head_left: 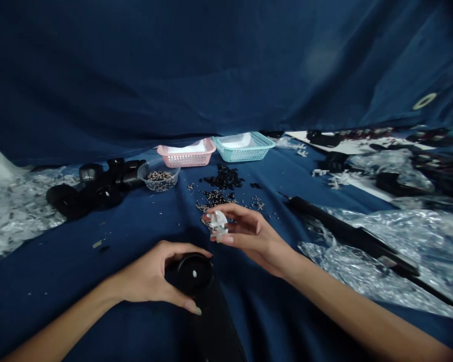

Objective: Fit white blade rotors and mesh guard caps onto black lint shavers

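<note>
My left hand (154, 274) is closed around the round end of a black plastic housing (215, 322). That end faces up like a shallow cup with a small white spot inside, and a long dark body runs towards me. Between the thumb and fingers of my right hand (254, 234) is a small white plastic part (218, 223) with a rounded disc side. It is held above and slightly right of the housing's round end, apart from it. Behind it, small screws (215, 197) and black plastic pieces (224, 177) lie scattered on the blue cloth.
A clear bowl of screws (159, 178) stands beside black round housings (98, 188). Pink (186, 158) and turquoise (245, 152) baskets sit at the back. On the right lie a black electric screwdriver (347, 231) and clear plastic wrap (430, 251). Bagged white parts (18, 206) are heaped left.
</note>
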Tool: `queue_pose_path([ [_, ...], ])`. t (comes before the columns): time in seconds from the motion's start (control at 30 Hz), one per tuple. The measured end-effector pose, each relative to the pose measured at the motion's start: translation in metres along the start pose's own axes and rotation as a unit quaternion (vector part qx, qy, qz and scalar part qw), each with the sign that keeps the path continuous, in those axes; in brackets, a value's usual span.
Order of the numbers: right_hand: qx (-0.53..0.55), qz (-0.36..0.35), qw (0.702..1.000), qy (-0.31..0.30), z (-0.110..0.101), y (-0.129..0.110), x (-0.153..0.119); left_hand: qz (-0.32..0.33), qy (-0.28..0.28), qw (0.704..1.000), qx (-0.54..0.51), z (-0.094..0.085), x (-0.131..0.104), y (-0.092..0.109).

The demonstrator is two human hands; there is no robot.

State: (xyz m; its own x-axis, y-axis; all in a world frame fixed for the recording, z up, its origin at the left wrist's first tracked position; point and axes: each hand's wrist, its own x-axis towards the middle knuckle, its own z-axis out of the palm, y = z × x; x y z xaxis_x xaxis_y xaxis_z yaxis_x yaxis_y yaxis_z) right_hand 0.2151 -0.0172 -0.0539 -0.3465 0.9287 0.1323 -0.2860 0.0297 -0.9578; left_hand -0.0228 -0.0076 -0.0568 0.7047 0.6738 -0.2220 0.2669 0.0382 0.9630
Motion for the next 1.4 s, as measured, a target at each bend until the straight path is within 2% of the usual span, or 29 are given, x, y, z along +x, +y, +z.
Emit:
queue_pose_path([
  [0.07,0.05,0.004,0.999,-0.012,0.002,-0.001,-0.001,0.01,0.03,0.999,-0.005,0.002,0.001,-0.001],
  [0.13,0.075,-0.004,0.997,-0.026,0.003,-0.001,-0.002,0.034,0.048,0.997,-0.056,0.004,0.002,-0.003],
  [0.27,0.09,-0.029,0.995,-0.042,-0.001,0.007,-0.007,0.08,0.061,0.96,-0.263,0.009,-0.001,-0.007],
  [0.4,0.103,-0.035,0.993,-0.038,-0.007,0.018,-0.012,0.039,0.063,0.929,-0.361,0.019,-0.005,-0.01],
  [0.47,0.107,-0.03,0.993,-0.041,-0.008,0.02,-0.014,0.016,0.08,0.922,-0.378,0.025,-0.004,-0.008],
  [0.67,0.103,-0.023,0.993,-0.059,-0.002,0.019,-0.016,-0.022,0.186,0.903,-0.388,0.038,0.001,0.005],
  [0.93,0.086,0.006,0.995,-0.053,-0.002,0.024,-0.019,-0.045,0.196,0.887,-0.415,0.042,0.0,0.004],
  [1.13,0.062,0.01,0.995,-0.077,-0.001,0.024,-0.021,-0.067,0.225,0.889,-0.394,0.044,-0.001,-0.002],
  [1.4,0.056,0.01,0.996,-0.065,0.0,0.025,-0.022,-0.073,0.222,0.888,-0.397,0.048,0.002,-0.002],
])
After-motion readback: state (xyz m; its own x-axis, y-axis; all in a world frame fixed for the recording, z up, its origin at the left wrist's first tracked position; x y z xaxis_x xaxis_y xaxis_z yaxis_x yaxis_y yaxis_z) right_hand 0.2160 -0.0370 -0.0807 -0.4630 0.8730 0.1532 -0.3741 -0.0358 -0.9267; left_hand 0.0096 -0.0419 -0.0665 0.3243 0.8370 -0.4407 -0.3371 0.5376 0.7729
